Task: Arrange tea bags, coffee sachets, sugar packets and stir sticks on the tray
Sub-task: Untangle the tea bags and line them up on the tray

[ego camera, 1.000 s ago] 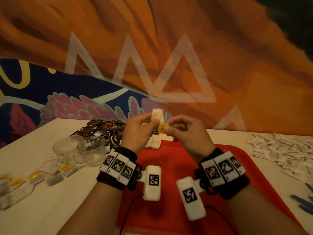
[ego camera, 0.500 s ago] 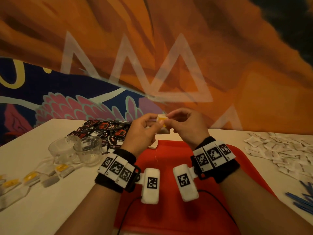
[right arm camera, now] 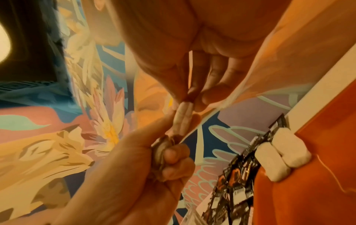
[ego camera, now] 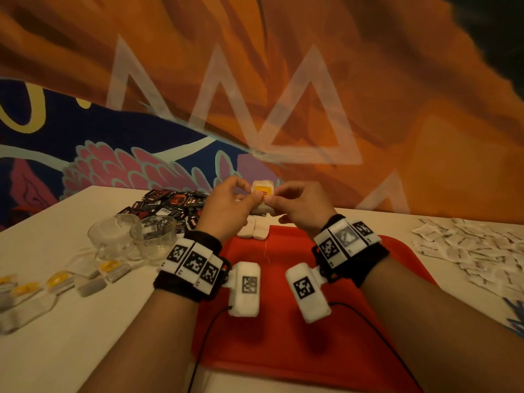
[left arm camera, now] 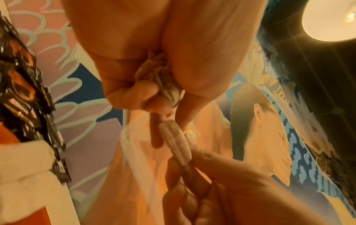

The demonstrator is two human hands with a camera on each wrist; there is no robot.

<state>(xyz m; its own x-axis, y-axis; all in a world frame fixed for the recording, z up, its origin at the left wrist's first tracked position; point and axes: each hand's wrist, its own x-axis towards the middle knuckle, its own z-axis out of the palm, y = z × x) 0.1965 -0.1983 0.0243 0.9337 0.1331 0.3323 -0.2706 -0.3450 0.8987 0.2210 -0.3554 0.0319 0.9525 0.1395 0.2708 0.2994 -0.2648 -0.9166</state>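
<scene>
Above far edge of red tray [ego camera: 283, 321], left hand [ego camera: 226, 211] and right hand [ego camera: 303, 208] pinch one tea bag [ego camera: 262, 191]; two more lie at tray's far edge. Left wrist: fingers [left arm camera: 133, 99] curled round crumpled wrapper [left arm camera: 163, 80]. Right wrist: fingers [right arm camera: 210, 97] clamped on bag's end.

Dim, warm orange light; a ceiling lamp [left arm camera: 331, 18] glares, wrist views blur, edges bend.

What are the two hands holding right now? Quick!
Left hand: fingers pinch the tea bag, with crumpled wrapper tucked in the palm.
Right hand: fingers pinch the same tea bag.
</scene>
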